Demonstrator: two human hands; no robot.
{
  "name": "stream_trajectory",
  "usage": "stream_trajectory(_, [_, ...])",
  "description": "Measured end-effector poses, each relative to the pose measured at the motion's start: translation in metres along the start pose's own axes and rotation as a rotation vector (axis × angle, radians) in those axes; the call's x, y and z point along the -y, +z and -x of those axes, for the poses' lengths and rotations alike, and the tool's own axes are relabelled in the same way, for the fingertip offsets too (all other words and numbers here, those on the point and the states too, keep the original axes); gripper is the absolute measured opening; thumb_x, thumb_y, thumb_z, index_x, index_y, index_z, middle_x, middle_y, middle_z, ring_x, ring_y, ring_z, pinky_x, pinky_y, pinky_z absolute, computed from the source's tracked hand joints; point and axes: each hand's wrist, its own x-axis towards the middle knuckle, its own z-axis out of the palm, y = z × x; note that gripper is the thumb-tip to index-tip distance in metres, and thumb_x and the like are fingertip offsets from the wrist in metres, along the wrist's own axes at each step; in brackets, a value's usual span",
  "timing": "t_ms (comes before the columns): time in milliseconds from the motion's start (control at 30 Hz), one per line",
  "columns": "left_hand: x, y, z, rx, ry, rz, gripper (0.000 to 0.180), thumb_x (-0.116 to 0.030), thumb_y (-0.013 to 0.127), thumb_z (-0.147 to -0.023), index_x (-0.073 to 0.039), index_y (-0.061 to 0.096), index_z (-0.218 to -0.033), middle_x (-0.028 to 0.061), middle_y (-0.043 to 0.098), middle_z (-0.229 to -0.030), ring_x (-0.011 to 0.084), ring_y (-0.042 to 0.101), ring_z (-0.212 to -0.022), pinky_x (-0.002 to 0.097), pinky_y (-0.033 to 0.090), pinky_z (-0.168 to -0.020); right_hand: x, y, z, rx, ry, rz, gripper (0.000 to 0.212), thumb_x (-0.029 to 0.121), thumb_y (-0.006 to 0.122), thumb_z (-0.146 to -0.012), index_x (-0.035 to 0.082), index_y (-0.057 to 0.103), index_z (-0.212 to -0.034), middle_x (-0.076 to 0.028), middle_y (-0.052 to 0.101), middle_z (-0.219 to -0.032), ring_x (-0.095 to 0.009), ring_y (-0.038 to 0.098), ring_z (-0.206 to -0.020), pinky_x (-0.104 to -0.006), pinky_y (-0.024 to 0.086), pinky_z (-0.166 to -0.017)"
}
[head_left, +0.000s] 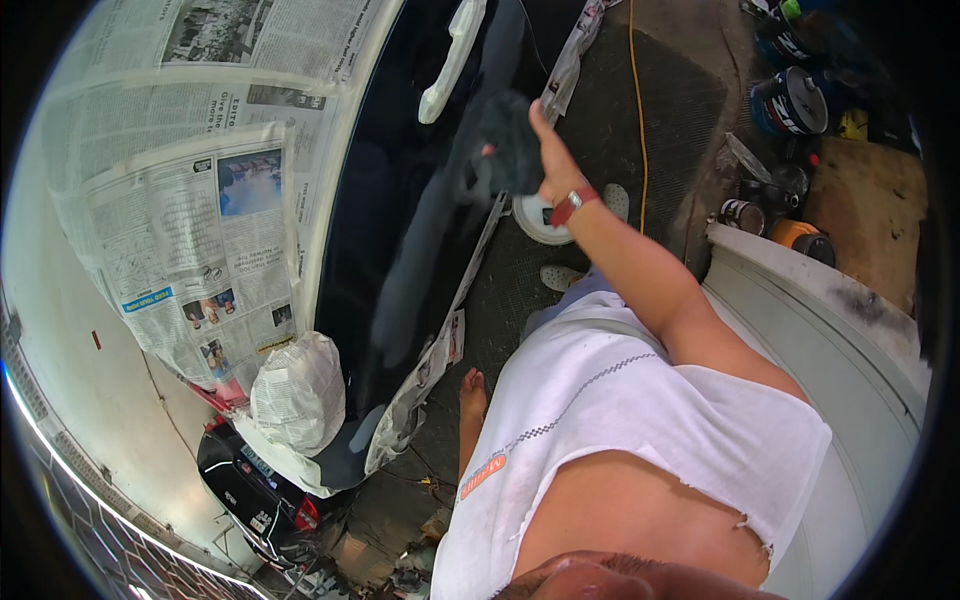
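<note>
My right hand [553, 168], with a red watch [573, 204] at the wrist, reaches forward over a glossy black car door [400, 215]. It holds a dark, motion-blurred cloth [506, 145] at the door's surface, which covers most of the fingers. One fingertip shows at the cloth's middle. Ahead of the hand, a whitish door handle [455, 55] stands out on the door. Dull grey streaks run along the black paint. Taped newspaper [195, 225] masks the windows, and more paper wraps the side mirror [298, 392]. My left hand is out of view.
A round white container [541, 222] and sandals [560, 277] are on the dark floor. A yellow cord [638, 120] runs along it. Paint cans [790, 102] and bottles stand at the right, near a pale panel [820, 340]. A motorcycle's black top box [245, 485] is at lower left.
</note>
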Motion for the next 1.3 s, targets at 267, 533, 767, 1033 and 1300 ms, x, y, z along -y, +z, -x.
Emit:
stream_trajectory(267, [0.016, 0.010, -0.003, 0.020, -0.105, 0.010, 0.050, -0.029, 0.063, -0.111, -0.002, 0.056, -0.152, 0.0167, 0.064, -0.149, 0.0258, 0.062, -0.136, 0.0376, 0.048, -0.114, 0.004, -0.007, -0.140, -0.314, -1.158, 1.534, 0.051, 0.018, 0.066, -0.103, 0.018, 0.057, -0.153, -0.014, 0.054, -0.160, -0.034, 0.066, -0.118, -0.0444, 0.064, -0.089])
stream_trajectory(533, [-0.021, 0.015, 0.024, 0.008, -0.098, -0.002, 0.051, -0.029, 0.062, -0.111, -0.002, 0.055, -0.154, 0.0191, 0.065, -0.148, 0.0284, 0.062, -0.136, 0.0378, 0.047, -0.114, 0.026, 0.006, -0.102, 0.043, -1.013, 2.119, 0.056, 0.007, 0.067, -0.089, 0.028, 0.070, -0.140, 0.007, 0.054, -0.161, -0.029, 0.065, -0.106, -0.0412, 0.065, -0.073])
stream_trajectory(767, [-0.013, 0.026, 0.017, 0.052, -0.112, 0.015, 0.052, -0.028, 0.061, -0.111, -0.003, 0.053, -0.156, 0.0200, 0.064, -0.149, 0.0302, 0.062, -0.138, 0.0394, 0.047, -0.115, 0.035, 0.002, -0.094, 0.257, -1.041, 2.283, 0.062, 0.007, 0.069, -0.087, 0.028, 0.065, -0.145, 0.006, 0.053, -0.162, -0.029, 0.066, -0.109, -0.0401, 0.066, -0.073])
stream_trajectory(1033, [-0.013, 0.021, 0.014, 0.016, -0.115, 0.003, 0.050, -0.031, 0.061, -0.111, -0.005, 0.056, -0.154, 0.0164, 0.064, -0.151, 0.0292, 0.062, -0.138, 0.0390, 0.046, -0.116, -0.051, 0.024, -0.055, -0.113, -0.841, 1.938, 0.080, 0.012, 0.070, -0.094, 0.016, 0.036, -0.166, -0.016, 0.027, -0.176, -0.044, 0.064, -0.118, -0.0494, 0.065, -0.083])
stream_trajectory(1300, [0.021, 0.022, 0.012, 0.055, -0.092, -0.014, 0.051, -0.030, 0.060, -0.111, -0.004, 0.056, -0.154, 0.0168, 0.064, -0.152, 0.0288, 0.061, -0.141, 0.0386, 0.046, -0.117, -0.120, 0.067, 0.011, 0.176, -0.741, 1.669, 0.081, 0.012, 0.062, -0.102, 0.008, 0.020, -0.172, -0.025, 0.017, -0.178, -0.049, 0.061, -0.119, -0.0543, 0.059, -0.097])
